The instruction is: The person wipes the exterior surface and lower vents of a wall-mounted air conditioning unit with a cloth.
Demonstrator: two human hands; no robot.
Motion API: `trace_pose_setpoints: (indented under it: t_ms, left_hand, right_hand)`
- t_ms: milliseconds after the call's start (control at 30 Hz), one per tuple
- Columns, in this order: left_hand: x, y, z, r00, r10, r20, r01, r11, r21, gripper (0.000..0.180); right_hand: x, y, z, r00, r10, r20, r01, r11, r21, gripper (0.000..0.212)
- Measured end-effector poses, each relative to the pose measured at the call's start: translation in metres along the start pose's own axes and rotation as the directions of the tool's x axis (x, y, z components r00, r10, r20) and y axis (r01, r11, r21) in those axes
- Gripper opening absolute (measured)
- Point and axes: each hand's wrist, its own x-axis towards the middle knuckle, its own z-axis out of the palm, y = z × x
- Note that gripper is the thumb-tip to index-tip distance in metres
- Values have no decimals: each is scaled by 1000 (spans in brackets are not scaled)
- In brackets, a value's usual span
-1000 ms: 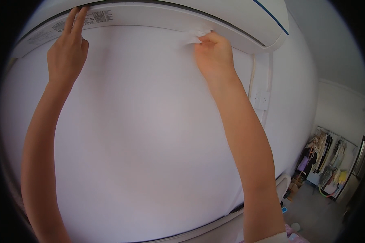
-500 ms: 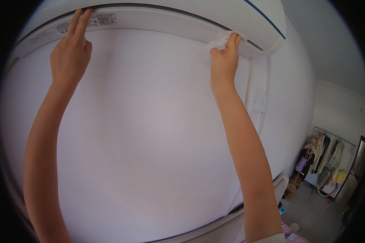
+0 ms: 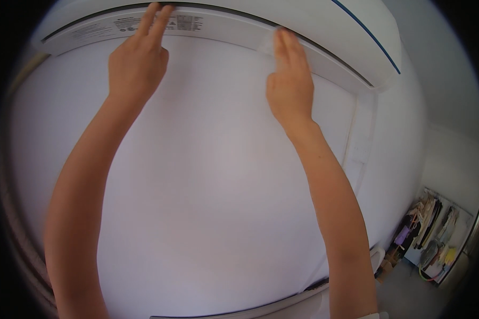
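Note:
A white wall-mounted air conditioner [image 3: 324, 29] with a blue stripe stretches across the top of the view. A long dark slot runs along its lower front edge. My left hand [image 3: 138, 66] reaches up with two fingers stretched out, their tips at the slot beside the printed label; its other fingers look curled. My right hand [image 3: 290, 80] is farther right, slightly blurred, its fingers pressing a thin white tissue [image 3: 266, 43] against the underside by the slot. Most of the tissue is hidden behind the fingers.
A plain white wall [image 3: 213, 175] fills the middle behind my arms. At the lower right, a clothes rack [image 3: 431, 228] hung with garments stands in the room beyond. The edge of a pale headboard [image 3: 282, 305] shows at the bottom.
My right hand has slid left along the slot with the tissue, away from the unit's right end. The whole view has shifted, and my left hand stays by the label.

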Motion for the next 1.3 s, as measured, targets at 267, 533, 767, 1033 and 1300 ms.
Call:
trace_pose_setpoints:
  t_ms: [267,533,767,1033,1300]
  left_hand:
    - [0,-7,-6,999,50,9,-49,999,-4,61]
    - [1,-6,-7,998,54,9,-54,998,-29,62]
    - [-2,-7,3,1000,2,2,-2,998,-66,60]
    - [-2,-9,4,1000,17,9,-17,996,-86,61]
    - [-16,0,-3,986,167,-11,-166,970,-175,70]
  right_hand:
    - [41,-70,22,979,-198,-42,201,974,105,45]
    - [14,-8,-2,996,-72,-49,65,988,-138,52]
    - [31,-59,17,996,-90,-14,90,996,5,56]
    - [56,-99,39,974,-212,-75,220,969,113,54]
    - [57,-91,21,991,-131,19,119,947,298,32]
